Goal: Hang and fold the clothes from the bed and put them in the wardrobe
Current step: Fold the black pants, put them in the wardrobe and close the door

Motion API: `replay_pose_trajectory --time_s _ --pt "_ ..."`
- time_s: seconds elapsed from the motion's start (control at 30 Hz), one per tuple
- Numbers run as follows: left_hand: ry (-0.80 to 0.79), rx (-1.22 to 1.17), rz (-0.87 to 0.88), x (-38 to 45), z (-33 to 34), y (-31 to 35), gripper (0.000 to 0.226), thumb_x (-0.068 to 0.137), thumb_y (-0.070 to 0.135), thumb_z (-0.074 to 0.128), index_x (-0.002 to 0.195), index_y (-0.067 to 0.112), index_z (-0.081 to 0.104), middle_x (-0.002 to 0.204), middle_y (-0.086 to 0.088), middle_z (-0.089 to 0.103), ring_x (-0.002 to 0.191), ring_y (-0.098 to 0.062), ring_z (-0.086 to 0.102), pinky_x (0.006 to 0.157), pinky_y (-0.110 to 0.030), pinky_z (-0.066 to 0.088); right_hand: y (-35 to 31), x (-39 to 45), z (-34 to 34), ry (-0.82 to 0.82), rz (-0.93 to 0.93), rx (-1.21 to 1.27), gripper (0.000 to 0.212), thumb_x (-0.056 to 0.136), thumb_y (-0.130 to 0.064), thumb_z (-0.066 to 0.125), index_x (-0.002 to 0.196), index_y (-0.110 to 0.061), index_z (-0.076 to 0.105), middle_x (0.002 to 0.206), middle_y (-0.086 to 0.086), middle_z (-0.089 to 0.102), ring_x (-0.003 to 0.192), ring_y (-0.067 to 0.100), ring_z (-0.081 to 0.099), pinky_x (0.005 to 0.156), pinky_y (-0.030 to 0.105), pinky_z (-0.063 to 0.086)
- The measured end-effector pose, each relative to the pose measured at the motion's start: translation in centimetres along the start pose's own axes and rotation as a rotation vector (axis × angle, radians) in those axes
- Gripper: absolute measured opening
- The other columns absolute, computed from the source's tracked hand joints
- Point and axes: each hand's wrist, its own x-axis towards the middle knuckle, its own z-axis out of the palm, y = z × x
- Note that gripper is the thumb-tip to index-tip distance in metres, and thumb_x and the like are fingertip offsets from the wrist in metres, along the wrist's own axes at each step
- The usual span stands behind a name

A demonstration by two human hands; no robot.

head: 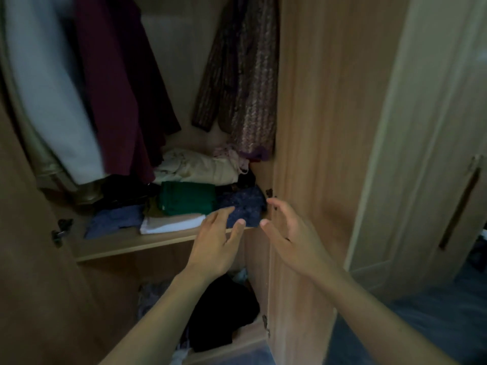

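A folded dark blue garment [246,206] lies at the right end of the wardrobe shelf [158,241], beside a folded green one [187,197]. My left hand [216,241] hovers just in front of the blue garment, fingers straight and spread, fingertips at its front edge. My right hand [287,233] is held beside it at the shelf's right end, fingers loosely bent and holding nothing. Both hands are empty.
Hanging above are a white garment [50,96], a maroon one [118,88] and a striped knit [247,83]. On the shelf lie cream clothes [197,167], a white-and-beige fold [171,223] and a grey-blue piece [113,219]. Black clothes [224,312] sit below. The wardrobe's wooden side panel [329,154] stands right.
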Motion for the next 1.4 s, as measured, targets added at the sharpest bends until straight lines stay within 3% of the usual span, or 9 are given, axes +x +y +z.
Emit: replay_pose_trajectory --time_s 0.2,0.37,0.5,0.6,0.73,0.83,1.03,1.27,1.4 --pt "0.036 0.008 0.057 2.2 3.5 6.5 0.052 0.100 0.054 0.039 0.144 0.026 0.042 0.143 0.003 0.047 0.131 -0.018 0.043 0.107 -0.037 0.037 2.2 -0.6 -7.3 0.095 -0.085 0.021 0.047 0.098 -0.040 0.054 0.143 -0.027 0.045 0.135 -0.013 0.053 0.127 -0.001 0.045 0.107 0.022 0.037" --pt "0.018 -0.014 0.100 2.3 6.2 10.0 0.046 0.101 0.049 0.044 0.142 0.027 0.045 0.142 0.004 0.049 0.131 -0.017 0.044 0.109 -0.040 0.036 2.2 0.1 -11.6 0.237 -0.259 -0.016 0.043 0.098 -0.030 0.057 0.140 -0.023 0.049 0.136 -0.008 0.051 0.131 0.003 0.044 0.108 0.015 0.031" --pt "0.031 -0.008 0.133 3.5 6.7 12.2 0.048 0.100 0.049 0.043 0.142 0.027 0.044 0.140 0.007 0.047 0.130 -0.014 0.043 0.103 -0.030 0.035 2.9 1.9 -14.8 0.368 -0.277 -0.157 0.052 0.095 -0.030 0.058 0.144 -0.023 0.043 0.154 -0.004 0.032 0.144 0.009 0.027 0.117 0.021 0.019" --pt "0.017 -0.011 0.155 4.5 6.6 13.7 0.053 0.101 0.050 0.038 0.146 0.024 0.041 0.147 0.006 0.043 0.135 -0.013 0.039 0.106 -0.027 0.032 4.4 3.5 -16.3 0.327 -0.164 -0.151 0.073 0.096 -0.032 0.055 0.156 -0.023 0.016 0.165 -0.004 0.005 0.151 0.009 0.006 0.122 0.036 0.013" --pt "-0.043 -0.024 0.212 5.2 6.6 15.2 0.055 0.102 0.051 0.033 0.151 0.025 0.035 0.152 0.005 0.041 0.136 -0.011 0.040 0.111 -0.033 0.035 5.4 5.8 -17.5 0.210 -0.026 0.078 0.079 0.097 -0.030 0.058 0.156 -0.030 0.007 0.163 -0.006 0.017 0.146 0.020 0.030 0.116 0.050 0.033" --pt "-0.077 -0.012 0.225 5.5 6.6 15.6 0.056 0.102 0.051 0.035 0.153 0.027 0.030 0.154 0.004 0.037 0.137 -0.013 0.040 0.113 -0.038 0.035 5.6 7.0 -18.0 0.251 -0.038 0.019 0.072 0.096 -0.017 0.057 0.154 -0.030 0.016 0.149 -0.010 0.037 0.119 0.012 0.057 0.100 0.048 0.050" --pt "-0.095 -0.036 0.233 6.1 7.5 15.6 0.058 0.102 0.048 0.039 0.154 0.023 0.028 0.156 0.003 0.036 0.142 -0.013 0.033 0.117 -0.035 0.029 5.9 7.9 -17.0 0.290 -0.115 0.028 0.085 0.087 0.004 0.063 0.147 -0.043 0.025 0.120 -0.027 0.050 0.093 0.001 0.064 0.075 0.027 0.060" --pt "-0.054 -0.005 0.259 6.4 7.1 13.7 0.053 0.102 0.044 0.043 0.151 0.027 0.031 0.150 0.003 0.041 0.136 -0.012 0.038 0.103 -0.021 0.030 5.1 9.0 -14.9 0.179 -0.177 0.148 0.091 0.083 0.003 0.071 0.147 -0.046 0.029 0.122 -0.026 0.049 0.096 0.002 0.062 0.072 0.020 0.057" --pt "-0.032 0.039 0.237 6.4 5.3 11.7 0.058 0.101 0.050 0.041 0.152 0.027 0.030 0.153 0.005 0.038 0.135 -0.010 0.039 0.110 -0.031 0.035 4.0 9.6 -13.3 0.096 -0.192 0.148 0.097 0.085 -0.005 0.072 0.146 -0.058 0.018 0.146 -0.018 0.041 0.124 0.002 0.050 0.094 0.036 0.055"
